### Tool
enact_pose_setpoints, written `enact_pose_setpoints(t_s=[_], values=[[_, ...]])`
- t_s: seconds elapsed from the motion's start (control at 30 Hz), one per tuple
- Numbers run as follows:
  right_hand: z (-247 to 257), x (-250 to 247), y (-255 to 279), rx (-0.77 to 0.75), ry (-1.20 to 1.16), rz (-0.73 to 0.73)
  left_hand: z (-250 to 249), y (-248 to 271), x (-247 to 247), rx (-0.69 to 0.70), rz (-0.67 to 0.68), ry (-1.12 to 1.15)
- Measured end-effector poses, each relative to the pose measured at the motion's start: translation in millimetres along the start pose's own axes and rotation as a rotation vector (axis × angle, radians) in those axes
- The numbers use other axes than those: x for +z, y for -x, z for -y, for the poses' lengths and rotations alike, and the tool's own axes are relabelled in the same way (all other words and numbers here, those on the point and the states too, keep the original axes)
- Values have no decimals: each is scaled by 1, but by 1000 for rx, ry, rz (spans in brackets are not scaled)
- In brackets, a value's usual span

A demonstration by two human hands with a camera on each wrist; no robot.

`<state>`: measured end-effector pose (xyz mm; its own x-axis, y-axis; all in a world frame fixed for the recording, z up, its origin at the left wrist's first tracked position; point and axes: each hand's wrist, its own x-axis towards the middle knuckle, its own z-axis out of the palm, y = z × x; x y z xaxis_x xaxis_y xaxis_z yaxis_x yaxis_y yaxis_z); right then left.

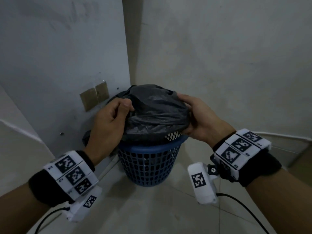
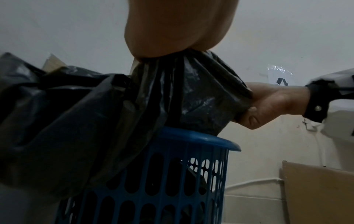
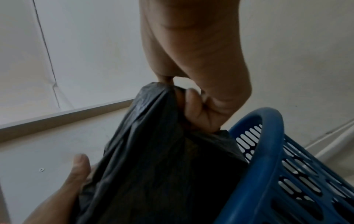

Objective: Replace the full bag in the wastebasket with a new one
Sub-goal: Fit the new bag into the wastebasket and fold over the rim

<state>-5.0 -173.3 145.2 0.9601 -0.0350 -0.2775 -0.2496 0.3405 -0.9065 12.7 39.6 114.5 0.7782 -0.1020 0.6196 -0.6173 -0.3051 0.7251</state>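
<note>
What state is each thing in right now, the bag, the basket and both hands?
black bag: bunched at the top, partly raised but still inside the basket.
blue wastebasket: upright on the floor, near rim uncovered.
left hand: grips the bag's left side.
right hand: grips the bag's right side.

Blue wastebasket (image 1: 148,164) on tiled floor (image 1: 152,213)
</note>
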Motion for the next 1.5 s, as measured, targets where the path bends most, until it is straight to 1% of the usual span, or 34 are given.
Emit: enact_pose_setpoints(t_s=[0.03,0.07,0.17,0.23,0.3,0.37,0.4,0.47,0.53,0.6,0.67,0.77,0.83,0.9,0.93,0.97,1.0,1.03,1.07,1.1,1.13,1.17,1.2,1.23,1.3,1.33,1.37,1.43,1.5], values=[[3,-5,1,-6,19,-58,1,-2,0,11,-11,-9],[8,-10,3,-16,28,-86,2,-5,-1,17,-24,-21],[21,-26,4,-57,-66,-71,6,-12,-4,34,-64,-55],[21,-29,9,-54,-43,-77,6,-14,-5,47,-54,-61],[12,-28,10,30,92,-73,3,-13,-5,75,10,-59],[1,-23,10,172,198,-53,3,-14,-3,105,48,-127],[-4,-20,10,230,241,-46,5,-15,-3,109,33,-164],[-10,-14,10,266,279,-30,11,-20,-4,84,-29,-198],[-11,-7,10,228,192,27,18,-24,-8,47,-77,-191],[-9,-1,8,157,71,96,22,-27,-12,18,-107,-176],[-5,5,5,86,22,152,25,-29,-18,-12,-137,-167],[-2,18,0,-40,6,152,29,-32,-24,-43,-192,-206],[-2,28,-3,-102,6,173,26,-29,-24,10,-247,-232],[-3,37,-7,-149,9,225,19,-21,-23,107,-264,-221],[-4,41,-7,-175,6,236,16,-16,-22,175,-242,-225],[-5,44,-8,-198,3,242,13,-12,-22,242,-189,-246],[-5,46,-8,-216,3,247,10,-8,-21,287,-111,-293],[-5,48,-8,-229,3,262,10,-5,-18,303,-27,-381],[-5,50,-7,-233,0,279,11,-2,-15,273,50,-495],[-5,50,-7,-228,-8,292,13,0,-12,212,106,-589],[-4,49,-6,-218,-20,295,17,1,-9,156,124,-629],[-1,48,-5,-209,-33,280,19,0,-8,118,111,-596],[0,46,-4,-208,-38,239,22,-2,-9,74,67,-489],[1,42,-5,-211,-32,168,23,-6,-11,-6,13,-338],[-1,32,-8,-196,-12,-24,21,-15,-17,-231,-60,-72],[-4,26,-10,-149,-13,-106,20,-18,-21,-319,-78,23],[-8,21,-11,-75,-24,-155,19,-20,-23,-374,-89,98],[-15,16,-11,96,-40,-163,19,-22,-25,-418,-111,161],[-19,17,-11,208,-11,-108,19,-22,-27,-435,-132,182]])
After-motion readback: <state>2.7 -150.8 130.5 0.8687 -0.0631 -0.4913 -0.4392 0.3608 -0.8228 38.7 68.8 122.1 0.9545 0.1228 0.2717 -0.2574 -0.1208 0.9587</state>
